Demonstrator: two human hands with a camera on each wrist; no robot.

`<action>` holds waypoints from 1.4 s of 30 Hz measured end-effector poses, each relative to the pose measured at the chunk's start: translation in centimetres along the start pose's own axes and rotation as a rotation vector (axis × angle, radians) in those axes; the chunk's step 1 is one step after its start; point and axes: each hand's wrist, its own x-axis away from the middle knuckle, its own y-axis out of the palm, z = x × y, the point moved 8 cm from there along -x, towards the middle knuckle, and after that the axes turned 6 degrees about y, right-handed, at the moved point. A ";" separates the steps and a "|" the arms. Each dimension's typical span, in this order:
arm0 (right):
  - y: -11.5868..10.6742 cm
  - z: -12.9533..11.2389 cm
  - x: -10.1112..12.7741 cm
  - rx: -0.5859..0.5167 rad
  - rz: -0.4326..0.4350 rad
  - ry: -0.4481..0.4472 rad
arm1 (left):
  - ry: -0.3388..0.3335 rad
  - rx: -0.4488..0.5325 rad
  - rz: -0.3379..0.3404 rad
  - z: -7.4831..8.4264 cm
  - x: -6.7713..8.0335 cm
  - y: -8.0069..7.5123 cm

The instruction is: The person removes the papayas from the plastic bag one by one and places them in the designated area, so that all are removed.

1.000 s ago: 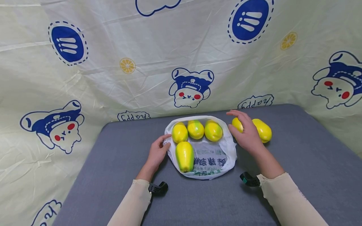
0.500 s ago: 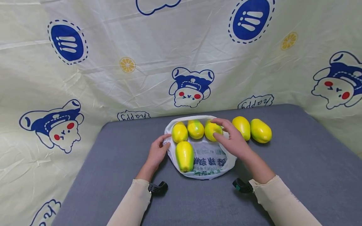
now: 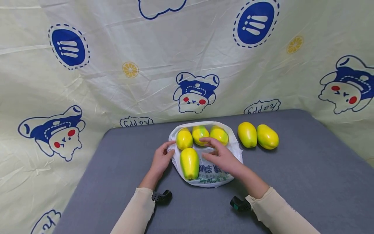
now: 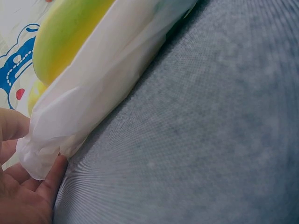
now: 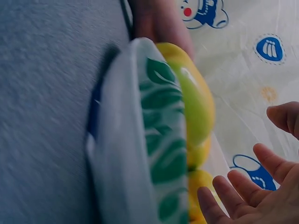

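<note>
A white plastic bag [image 3: 216,180] with green leaf print lies rolled open on the table, its rim standing up round several yellow-green papayas. Three papayas sit along its far side, and one front papaya [image 3: 189,164] lies at the left. My left hand [image 3: 161,160] holds the bag's left edge; in the left wrist view the bag's side [image 4: 88,88] is between thumb and fingers. My right hand [image 3: 223,159] hovers over the right part of the bag, fingers spread, nothing in it. The right wrist view shows that right hand [image 5: 254,196] beside the papayas.
Two more papayas rest on the grey table [image 3: 122,182] right of the bag: an upright one [image 3: 247,135] and a tilted one [image 3: 267,136]. Behind the table hangs a pale printed curtain [image 3: 157,42]. Each wrist wears a black band [image 3: 240,204].
My right hand has moved left and toward me, from beside the two outer papayas to over the bag. My left hand stays at the bag's edge. The head view has shifted slightly.
</note>
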 end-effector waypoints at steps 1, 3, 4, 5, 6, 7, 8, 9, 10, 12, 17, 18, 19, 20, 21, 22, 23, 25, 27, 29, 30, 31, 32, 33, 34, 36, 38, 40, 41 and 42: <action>0.4 0.1 0.0 0.001 -0.012 -0.001 | -0.001 -0.001 0.001 0.0 0.0 0.0; 1.0 0.2 -0.1 0.014 -0.035 -0.008 | -0.002 -0.002 0.000 -0.1 0.0 -0.1; 1.3 0.2 0.0 0.019 -0.044 -0.012 | -0.004 -0.003 0.000 -0.1 0.0 -0.1; 1.5 0.2 0.0 0.024 -0.052 -0.013 | -0.005 -0.004 0.000 -0.1 0.0 -0.1; 1.8 0.2 0.0 0.028 -0.057 -0.013 | -0.002 -0.004 -0.001 -0.1 0.0 -0.1; 2.0 0.2 0.0 0.039 -0.062 -0.019 | -0.005 -0.005 -0.001 -0.1 0.0 -0.1; 2.2 0.3 0.0 0.046 -0.067 -0.015 | -0.005 -0.005 -0.001 -0.1 0.1 -0.1; 2.4 0.3 0.0 0.056 -0.074 -0.016 | -0.008 -0.005 0.000 -0.1 0.1 -0.1; 2.6 0.4 0.0 0.059 -0.078 -0.013 | -0.010 -0.005 0.000 -0.1 0.1 -0.1; 2.9 0.6 -0.1 0.073 -0.086 -0.009 | -0.006 -0.008 -0.002 -0.1 0.1 -0.1; 3.5 1.1 -0.2 0.102 -0.108 -0.024 | 0.001 -0.010 -0.009 -0.1 0.1 0.0; 3.5 1.1 -0.2 0.112 -0.112 -0.031 | 0.001 -0.009 -0.010 -0.1 0.1 0.0; 3.6 1.2 -0.2 0.121 -0.115 -0.031 | -0.003 -0.008 -0.011 -0.1 0.1 0.0; 3.7 1.3 -0.2 0.131 -0.115 -0.028 | -0.006 -0.007 -0.012 -0.1 0.1 0.0; 3.7 1.4 -0.2 0.137 -0.119 -0.022 | -0.009 -0.006 -0.013 -0.1 0.1 0.1; 3.8 1.5 -0.2 0.147 -0.121 -0.023 | -0.007 -0.006 -0.013 0.0 0.1 0.1; 3.9 1.5 -0.2 0.148 -0.124 -0.022 | -0.008 -0.004 -0.012 -0.1 0.0 0.0; 4.1 1.6 -0.3 0.155 -0.127 -0.027 | -0.002 0.000 -0.012 -0.1 0.0 0.0; 4.2 1.7 -0.4 0.152 -0.130 -0.029 | -0.003 0.000 -0.010 0.0 0.1 0.0; 4.3 1.7 -0.4 0.140 -0.129 -0.026 | -0.006 0.003 -0.008 0.0 0.1 -0.1; 4.3 1.7 -0.4 0.134 -0.128 -0.022 | -0.010 0.004 -0.008 -0.1 0.1 -0.1; 4.3 1.7 -0.4 0.127 -0.125 -0.016 | -0.015 0.004 -0.006 -0.1 0.1 -0.1; 4.3 1.7 -0.4 0.124 -0.120 -0.014 | -0.019 0.001 -0.004 -0.1 0.1 -0.1; 4.4 1.7 -0.5 0.119 -0.114 -0.012 | -0.013 0.000 -0.003 -0.2 0.1 -0.2; 4.4 1.7 -0.5 0.118 -0.106 -0.017 | -0.013 -0.002 -0.001 -0.2 0.0 -0.2; 4.5 1.8 -0.7 0.126 -0.087 -0.015 | -0.016 -0.006 0.002 -0.2 0.1 -0.2; 4.7 1.8 -0.8 0.139 -0.066 -0.017 | -0.014 -0.007 0.003 -0.2 0.1 -0.2; 4.8 1.9 -0.9 0.145 -0.049 -0.009 | -0.012 -0.009 0.002 -0.1 0.1 -0.2; 4.9 2.0 -0.9 0.145 -0.043 -0.002 | -0.012 -0.010 0.001 -0.1 0.1 -0.2; 4.9 2.1 -0.9 0.142 -0.039 0.000 | -0.007 -0.012 -0.001 -0.1 0.2 -0.2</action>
